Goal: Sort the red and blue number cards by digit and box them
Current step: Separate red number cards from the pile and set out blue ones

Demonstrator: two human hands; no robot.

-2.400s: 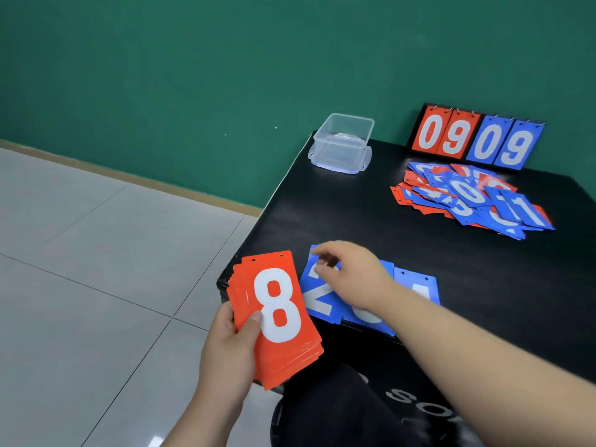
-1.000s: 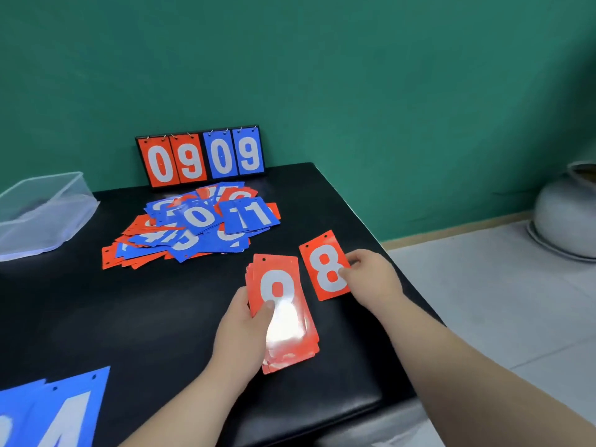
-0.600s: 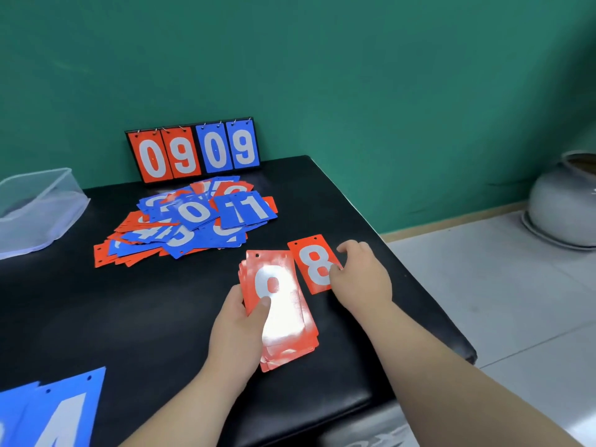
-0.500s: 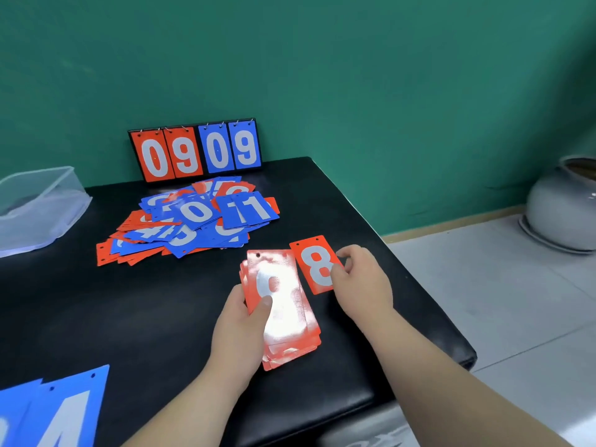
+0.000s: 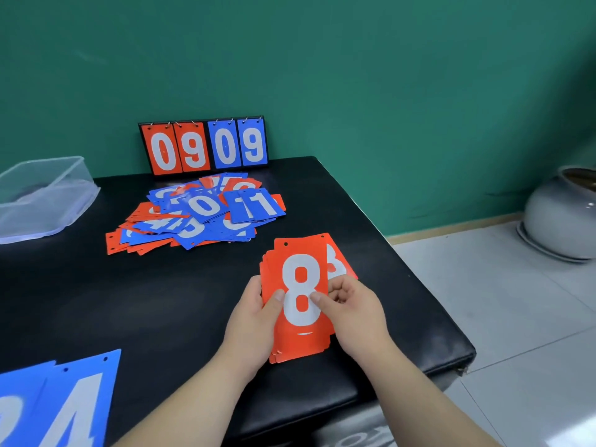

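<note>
My left hand grips a stack of red cards from its left side, thumb on the top card, a white 8. My right hand pinches the right edge of that top card with thumb and fingers. Another red 8 card lies flat on the black table just behind the stack, partly hidden by it. A mixed pile of red and blue cards lies further back. Blue cards showing a 4 sit at the lower left. A clear plastic box stands at the far left.
A scoreboard stand reading 0909 leans against the green wall at the table's back edge. The table's right edge drops to a tiled floor, where a grey ceramic pot stands.
My right hand has let go of the red 8 laid on the table and come back to the stack, now pinching its top card. My view has swung from the blue cards to here.
</note>
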